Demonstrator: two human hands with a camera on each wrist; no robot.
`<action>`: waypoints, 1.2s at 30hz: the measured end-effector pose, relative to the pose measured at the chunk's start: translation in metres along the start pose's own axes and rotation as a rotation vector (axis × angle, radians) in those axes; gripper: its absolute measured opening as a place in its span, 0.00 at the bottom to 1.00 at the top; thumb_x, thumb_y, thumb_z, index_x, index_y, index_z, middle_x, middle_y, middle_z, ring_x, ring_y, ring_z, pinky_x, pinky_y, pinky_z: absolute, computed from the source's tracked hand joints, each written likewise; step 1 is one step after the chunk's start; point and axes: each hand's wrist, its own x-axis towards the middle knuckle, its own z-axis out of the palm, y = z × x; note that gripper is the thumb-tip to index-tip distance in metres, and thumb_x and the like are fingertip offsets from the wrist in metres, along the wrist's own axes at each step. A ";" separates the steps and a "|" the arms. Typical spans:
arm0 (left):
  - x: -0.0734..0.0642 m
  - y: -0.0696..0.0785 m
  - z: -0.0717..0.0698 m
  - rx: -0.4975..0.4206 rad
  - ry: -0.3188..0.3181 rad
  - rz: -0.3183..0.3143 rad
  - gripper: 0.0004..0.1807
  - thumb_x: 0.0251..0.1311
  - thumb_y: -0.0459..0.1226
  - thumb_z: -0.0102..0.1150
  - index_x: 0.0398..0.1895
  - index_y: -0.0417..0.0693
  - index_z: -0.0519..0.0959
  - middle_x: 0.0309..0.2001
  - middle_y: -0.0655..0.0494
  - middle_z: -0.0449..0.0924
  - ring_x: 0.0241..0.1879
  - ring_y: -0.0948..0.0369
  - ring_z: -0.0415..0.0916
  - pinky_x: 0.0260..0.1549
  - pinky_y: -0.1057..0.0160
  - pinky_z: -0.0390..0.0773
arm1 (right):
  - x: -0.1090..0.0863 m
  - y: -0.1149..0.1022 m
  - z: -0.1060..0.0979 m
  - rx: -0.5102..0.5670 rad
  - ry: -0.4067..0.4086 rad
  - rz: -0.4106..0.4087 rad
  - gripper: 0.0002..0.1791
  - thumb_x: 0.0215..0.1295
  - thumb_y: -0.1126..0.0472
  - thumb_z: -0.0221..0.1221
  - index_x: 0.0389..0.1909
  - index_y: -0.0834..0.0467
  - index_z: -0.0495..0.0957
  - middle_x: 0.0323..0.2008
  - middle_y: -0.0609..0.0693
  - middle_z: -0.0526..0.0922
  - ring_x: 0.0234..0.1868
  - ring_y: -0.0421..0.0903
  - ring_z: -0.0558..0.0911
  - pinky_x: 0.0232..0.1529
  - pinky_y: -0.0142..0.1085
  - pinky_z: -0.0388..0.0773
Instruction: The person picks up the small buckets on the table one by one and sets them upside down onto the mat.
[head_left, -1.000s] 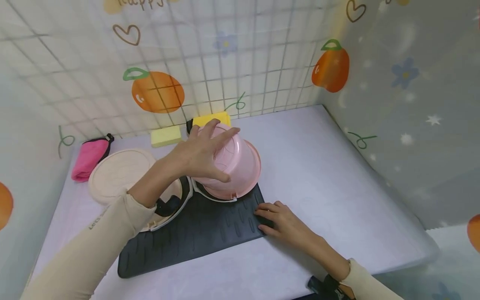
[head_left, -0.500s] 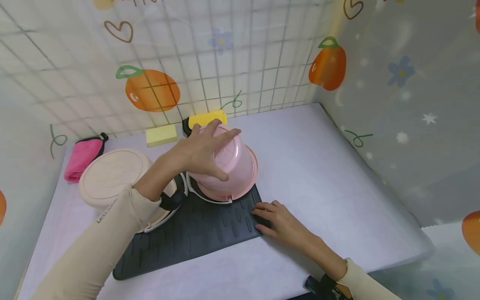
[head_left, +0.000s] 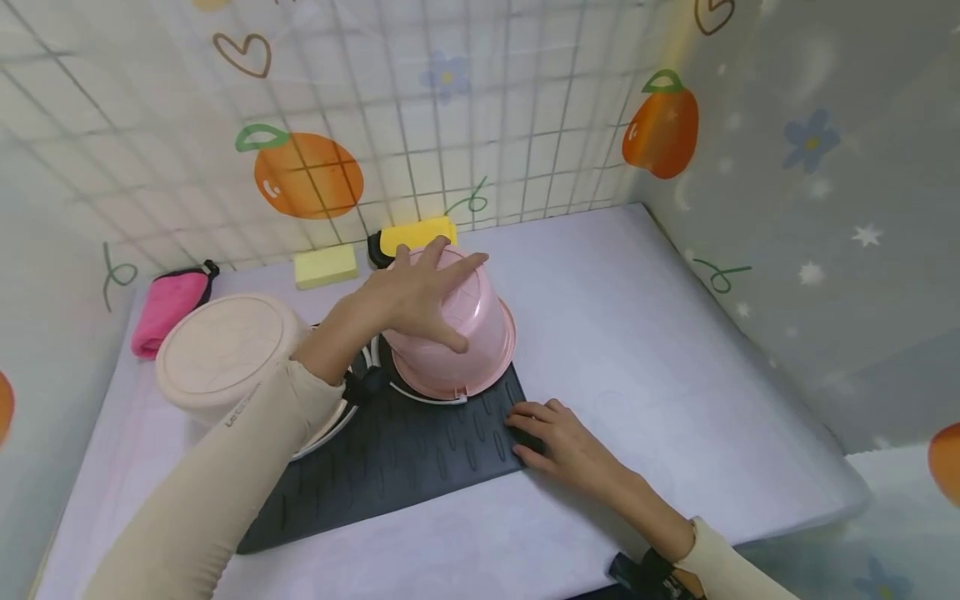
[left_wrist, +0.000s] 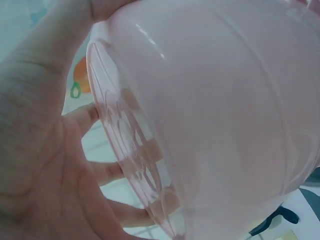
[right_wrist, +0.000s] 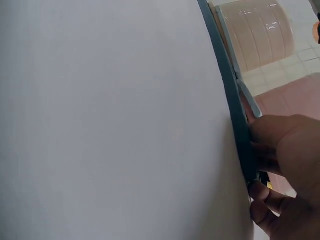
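A pink plastic bucket stands upside down at the mat's back right, its wide rim low and its round base up. My left hand grips that base, fingers spread across it and thumb on the near side; the left wrist view shows the fingertips curled over the bucket. At the right end of the dark ribbed mat, my right hand pinches the edge; the right wrist view shows thumb and fingers around it. To the left stands an upturned cream bucket, partly hidden behind my left forearm.
Along the back wall lie a folded pink cloth, a pale yellow sponge and a yellow cloth with a black edge. The white table meets a grey curtain on the right.
My left wrist and forearm have shifted slightly right, with the pink bucket turned a little more upright. More of the cream bucket's side shows. The right hand stays at the mat's edge.
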 end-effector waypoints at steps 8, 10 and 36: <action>0.019 -0.003 -0.003 -0.022 -0.118 0.022 0.61 0.51 0.65 0.67 0.81 0.70 0.38 0.79 0.38 0.26 0.71 0.23 0.31 0.59 0.25 0.57 | -0.001 0.000 0.003 -0.005 0.012 0.001 0.19 0.65 0.55 0.67 0.54 0.57 0.83 0.58 0.50 0.79 0.47 0.46 0.74 0.47 0.41 0.75; 0.022 -0.003 -0.004 -0.021 -0.134 0.027 0.61 0.52 0.65 0.67 0.81 0.68 0.38 0.79 0.37 0.26 0.70 0.22 0.31 0.60 0.25 0.55 | -0.001 0.000 0.003 -0.004 0.015 0.000 0.19 0.65 0.55 0.67 0.54 0.57 0.83 0.58 0.50 0.79 0.47 0.46 0.74 0.47 0.41 0.74; -0.079 -0.056 0.025 -0.212 0.570 0.100 0.20 0.69 0.41 0.60 0.61 0.46 0.79 0.59 0.47 0.76 0.59 0.49 0.73 0.57 0.44 0.72 | 0.004 -0.004 -0.004 -0.042 0.007 -0.027 0.19 0.62 0.56 0.69 0.52 0.58 0.84 0.55 0.50 0.81 0.47 0.48 0.76 0.46 0.45 0.75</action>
